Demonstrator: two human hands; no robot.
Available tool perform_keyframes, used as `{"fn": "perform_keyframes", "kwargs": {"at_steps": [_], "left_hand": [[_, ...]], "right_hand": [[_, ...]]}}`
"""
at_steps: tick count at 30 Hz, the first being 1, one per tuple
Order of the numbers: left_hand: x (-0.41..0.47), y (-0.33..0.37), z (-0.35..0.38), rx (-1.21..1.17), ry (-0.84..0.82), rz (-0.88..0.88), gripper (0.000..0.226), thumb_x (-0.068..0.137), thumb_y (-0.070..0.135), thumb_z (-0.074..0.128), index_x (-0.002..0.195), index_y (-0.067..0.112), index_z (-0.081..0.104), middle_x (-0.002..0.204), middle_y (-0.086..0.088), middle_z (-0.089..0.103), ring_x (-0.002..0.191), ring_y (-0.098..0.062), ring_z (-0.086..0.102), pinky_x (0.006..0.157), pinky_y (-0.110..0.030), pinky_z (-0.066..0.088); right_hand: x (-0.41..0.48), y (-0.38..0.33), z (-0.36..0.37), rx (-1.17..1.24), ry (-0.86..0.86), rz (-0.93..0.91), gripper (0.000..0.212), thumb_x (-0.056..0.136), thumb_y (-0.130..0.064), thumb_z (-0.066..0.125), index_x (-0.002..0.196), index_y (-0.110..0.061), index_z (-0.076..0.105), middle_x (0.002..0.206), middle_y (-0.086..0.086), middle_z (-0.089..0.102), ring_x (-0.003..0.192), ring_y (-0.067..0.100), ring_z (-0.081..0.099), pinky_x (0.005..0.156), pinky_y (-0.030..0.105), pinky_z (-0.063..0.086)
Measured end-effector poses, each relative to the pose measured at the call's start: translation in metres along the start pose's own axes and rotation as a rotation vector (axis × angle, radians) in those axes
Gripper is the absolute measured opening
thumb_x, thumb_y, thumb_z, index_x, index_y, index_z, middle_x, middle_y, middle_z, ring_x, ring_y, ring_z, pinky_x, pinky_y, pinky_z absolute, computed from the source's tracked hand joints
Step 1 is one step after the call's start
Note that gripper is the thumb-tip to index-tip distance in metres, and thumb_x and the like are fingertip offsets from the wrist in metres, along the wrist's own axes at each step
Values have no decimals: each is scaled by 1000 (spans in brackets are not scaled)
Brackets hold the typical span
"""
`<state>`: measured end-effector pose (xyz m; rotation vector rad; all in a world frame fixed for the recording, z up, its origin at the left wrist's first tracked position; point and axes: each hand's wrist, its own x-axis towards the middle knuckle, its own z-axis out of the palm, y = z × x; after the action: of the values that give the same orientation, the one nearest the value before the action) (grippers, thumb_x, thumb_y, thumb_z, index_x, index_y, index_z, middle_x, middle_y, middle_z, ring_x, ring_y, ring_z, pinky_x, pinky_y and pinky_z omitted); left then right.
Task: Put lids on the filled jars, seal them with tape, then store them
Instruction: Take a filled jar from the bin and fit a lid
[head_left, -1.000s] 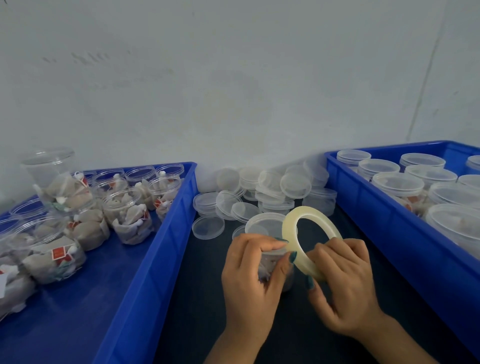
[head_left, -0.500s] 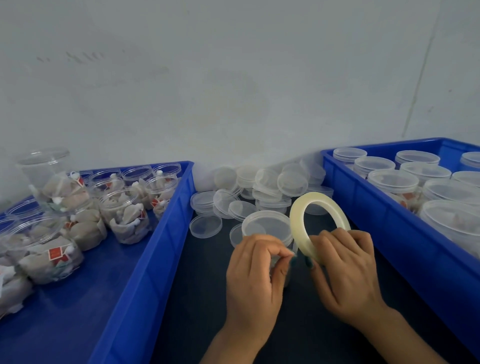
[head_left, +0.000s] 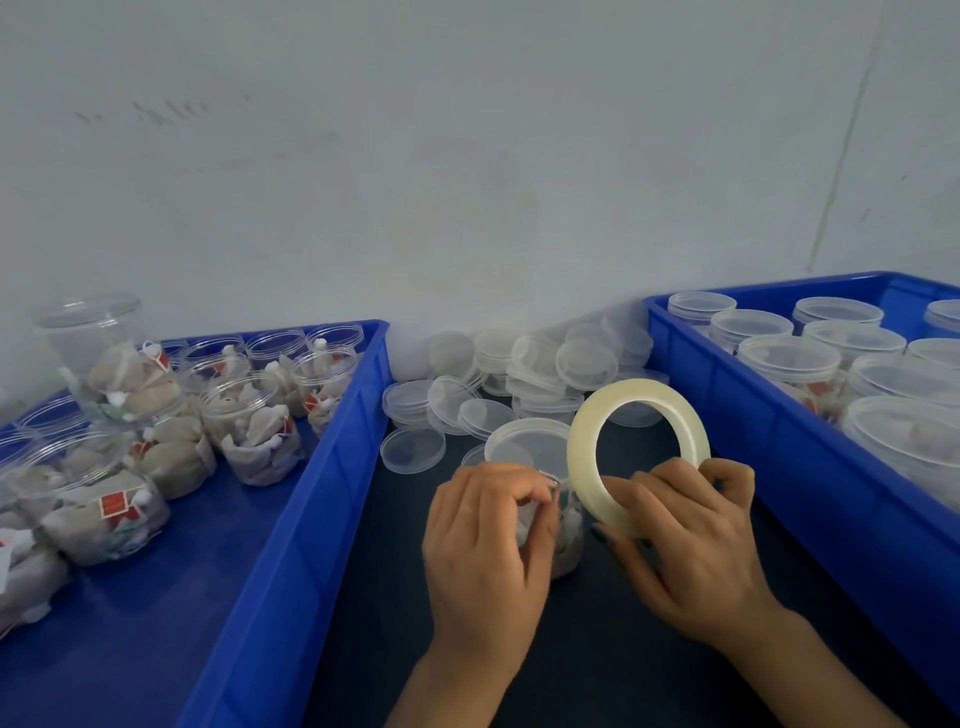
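Note:
A clear lidded jar (head_left: 530, 447) filled with tea bags stands on the dark table between two blue bins. My left hand (head_left: 483, 540) curls round its near side, fingertips pinched at the jar's wall just under the lid. My right hand (head_left: 685, 545) grips a pale roll of tape (head_left: 582, 462), held upright against the jar's right side. Whether a tape end is stuck to the jar is hidden by my fingers.
The left blue bin (head_left: 332, 467) holds several open filled jars (head_left: 260, 436). The right blue bin (head_left: 737, 395) holds several lidded jars (head_left: 789, 358). A heap of loose clear lids (head_left: 519, 374) lies against the grey wall behind the jar.
The tape roll has shifted right and a little away from the jar's front. My left fingers have curled tighter against the jar under its lid.

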<state>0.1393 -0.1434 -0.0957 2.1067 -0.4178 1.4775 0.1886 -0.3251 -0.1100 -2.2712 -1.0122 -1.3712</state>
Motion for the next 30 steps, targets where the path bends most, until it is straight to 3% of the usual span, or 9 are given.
{"fn": "perform_keyframes", "kwargs": {"at_steps": [6, 11, 19, 26, 30], "left_hand": [[2, 1, -2, 90, -22, 87, 13, 93, 17, 60, 101, 24, 51, 86, 7, 66, 81, -5, 52, 73, -21, 42], [4, 5, -2, 72, -41, 114, 17, 92, 11, 59, 98, 23, 50, 83, 6, 65, 75, -7, 50, 67, -24, 42], [4, 13, -3, -38, -146, 181, 18, 91, 13, 63, 97, 23, 49, 84, 6, 64, 75, -7, 48, 72, -18, 38], [7, 7, -6, 83, -192, 307, 29, 85, 11, 70, 95, 24, 46, 81, 5, 61, 72, -10, 50, 66, -23, 40], [12, -3, -11, 125, -155, 213, 25, 85, 15, 68, 94, 25, 47, 82, 7, 60, 73, -8, 50, 68, -24, 41]], "right_hand": [[2, 8, -2, -81, 2, 20, 15, 97, -34, 53, 102, -22, 59, 85, -4, 68, 86, 20, 56, 80, 38, 32], [3, 15, -4, -145, 9, 65, 30, 98, -40, 54, 84, -18, 70, 81, -3, 67, 84, 23, 64, 83, 39, 34], [2, 26, -4, -221, 16, 153, 44, 91, -52, 54, 72, -14, 64, 80, 1, 67, 88, 27, 57, 79, 42, 33], [-1, 43, -5, -187, -18, 233, 78, 100, -67, 27, 63, -10, 64, 65, 1, 64, 74, 29, 61, 76, 45, 36], [-3, 50, -4, -198, -7, 235, 74, 99, -68, 30, 61, -14, 63, 60, -4, 59, 73, 25, 59, 79, 41, 31]]}}
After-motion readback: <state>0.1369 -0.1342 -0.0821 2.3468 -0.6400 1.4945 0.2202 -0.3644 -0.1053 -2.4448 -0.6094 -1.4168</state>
